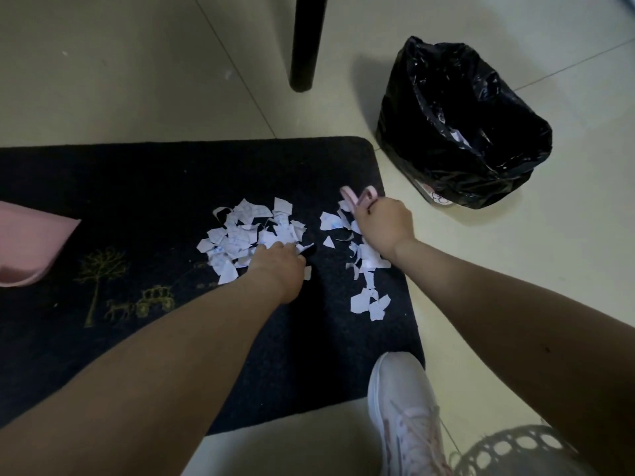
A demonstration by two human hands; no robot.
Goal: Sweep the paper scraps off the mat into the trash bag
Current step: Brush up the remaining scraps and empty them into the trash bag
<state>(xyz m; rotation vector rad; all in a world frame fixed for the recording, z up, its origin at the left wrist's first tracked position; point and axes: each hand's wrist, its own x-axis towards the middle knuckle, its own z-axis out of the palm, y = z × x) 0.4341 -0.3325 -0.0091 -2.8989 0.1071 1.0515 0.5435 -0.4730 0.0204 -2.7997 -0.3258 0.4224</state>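
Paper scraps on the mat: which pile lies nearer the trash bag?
The smaller, strung-out pile under the right hand, along the mat's right edge. The bigger heap sits further left of the trash bag.

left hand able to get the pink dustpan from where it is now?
Probably yes. The left hand rests on the scrap pile, and only bare mat lies between it and the pink dustpan at the left edge. It would need a sideways stretch.

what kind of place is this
Probably a room in a home: pale tiled floor, a dark doormat with a tree and carriage print, and a small bin lined with a black trash bag.
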